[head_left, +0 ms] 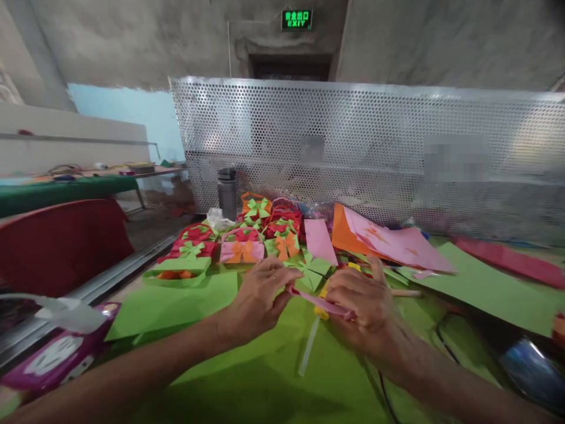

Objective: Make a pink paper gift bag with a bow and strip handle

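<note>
Firstly, grips, narrow: left hand (258, 297) and right hand (368, 300), pinching opposite ends of one pink strip (321, 303); light, even tension best limits creasing. Adjacent: yellow item (322, 313). Beyond, on green surface (256, 377): bow-trimmed bags (242, 252).

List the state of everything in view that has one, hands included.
Left hand: pinching one end of the pink piece
Right hand: gripping its other end
Pink piece: held between both hands
Exit sign: lit
Dark bottle: upright, lid on
Clear plastic: crumpled
Pink bag: orange bow on front
Pink sheets: overlapping orange paper
</note>
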Action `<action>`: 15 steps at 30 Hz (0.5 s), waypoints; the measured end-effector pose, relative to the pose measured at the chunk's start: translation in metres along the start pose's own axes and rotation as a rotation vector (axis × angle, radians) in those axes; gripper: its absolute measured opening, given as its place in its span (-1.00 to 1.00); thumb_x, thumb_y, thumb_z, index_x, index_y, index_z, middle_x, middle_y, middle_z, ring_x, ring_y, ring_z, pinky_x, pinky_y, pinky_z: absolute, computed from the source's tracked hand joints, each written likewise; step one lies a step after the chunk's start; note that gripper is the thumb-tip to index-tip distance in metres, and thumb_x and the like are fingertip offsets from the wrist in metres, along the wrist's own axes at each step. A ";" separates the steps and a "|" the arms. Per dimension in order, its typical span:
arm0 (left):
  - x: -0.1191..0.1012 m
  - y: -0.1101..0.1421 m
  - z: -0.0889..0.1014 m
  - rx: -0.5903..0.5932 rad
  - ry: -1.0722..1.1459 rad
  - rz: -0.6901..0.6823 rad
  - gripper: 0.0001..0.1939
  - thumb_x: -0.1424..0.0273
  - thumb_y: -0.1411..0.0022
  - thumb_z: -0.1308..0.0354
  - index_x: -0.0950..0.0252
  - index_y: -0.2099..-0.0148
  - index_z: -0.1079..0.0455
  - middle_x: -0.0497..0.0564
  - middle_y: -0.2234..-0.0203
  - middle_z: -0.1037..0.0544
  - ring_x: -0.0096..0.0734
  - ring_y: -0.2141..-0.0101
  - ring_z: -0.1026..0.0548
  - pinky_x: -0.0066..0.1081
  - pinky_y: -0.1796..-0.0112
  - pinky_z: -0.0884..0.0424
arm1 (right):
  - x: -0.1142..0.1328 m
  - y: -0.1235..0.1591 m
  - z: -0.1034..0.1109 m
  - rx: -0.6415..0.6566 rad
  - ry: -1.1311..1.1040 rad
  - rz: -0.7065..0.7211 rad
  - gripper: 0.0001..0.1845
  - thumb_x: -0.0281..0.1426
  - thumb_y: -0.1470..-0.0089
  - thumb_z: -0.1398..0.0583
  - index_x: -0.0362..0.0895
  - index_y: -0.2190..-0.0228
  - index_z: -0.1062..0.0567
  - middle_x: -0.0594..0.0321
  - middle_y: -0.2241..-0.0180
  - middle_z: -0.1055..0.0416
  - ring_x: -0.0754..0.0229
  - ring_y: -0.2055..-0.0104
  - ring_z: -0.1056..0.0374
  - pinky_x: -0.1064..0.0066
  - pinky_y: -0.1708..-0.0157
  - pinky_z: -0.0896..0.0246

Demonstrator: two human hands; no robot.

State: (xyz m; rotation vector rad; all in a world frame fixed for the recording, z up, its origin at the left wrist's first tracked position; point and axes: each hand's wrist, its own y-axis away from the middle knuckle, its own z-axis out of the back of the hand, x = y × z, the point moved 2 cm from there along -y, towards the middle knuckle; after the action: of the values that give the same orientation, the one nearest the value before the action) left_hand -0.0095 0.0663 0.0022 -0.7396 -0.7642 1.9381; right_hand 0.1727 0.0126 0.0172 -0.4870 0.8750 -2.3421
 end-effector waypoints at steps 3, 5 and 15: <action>-0.002 -0.002 0.001 0.057 0.043 -0.027 -0.77 0.56 -0.16 0.00 0.35 0.11 -0.32 0.05 0.40 -0.48 -0.35 0.32 -0.37 -0.35 0.30 -0.32 | -0.003 0.001 -0.002 0.007 0.017 -0.024 -0.82 -0.46 -0.04 -0.12 -0.11 0.56 -0.43 0.32 0.49 -0.40 0.24 0.39 -0.26 0.16 0.03 0.22; -0.002 -0.004 0.001 0.112 0.043 -0.015 -0.86 0.53 -0.19 -0.01 0.34 0.23 -0.36 0.04 0.44 -0.48 -0.35 0.34 -0.38 -0.35 0.30 -0.31 | -0.004 0.001 -0.002 0.020 0.026 -0.018 -0.83 -0.48 -0.02 -0.14 -0.11 0.57 -0.44 0.33 0.50 -0.40 0.25 0.40 -0.26 0.16 0.03 0.22; 0.013 -0.001 -0.004 0.217 -0.013 0.076 -0.88 0.40 -0.19 -0.06 0.34 0.35 -0.34 0.04 0.43 -0.45 -0.36 0.35 -0.38 -0.41 0.33 -0.28 | -0.011 -0.006 -0.001 0.078 0.037 -0.093 -0.72 -0.44 0.00 -0.15 -0.15 0.70 -0.30 0.37 0.60 -0.35 0.31 0.51 -0.23 0.19 0.10 0.10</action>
State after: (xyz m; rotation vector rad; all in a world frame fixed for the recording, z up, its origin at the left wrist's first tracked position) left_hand -0.0113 0.0789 -0.0021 -0.6320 -0.5290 2.0572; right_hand 0.1778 0.0236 0.0189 -0.4620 0.7901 -2.4671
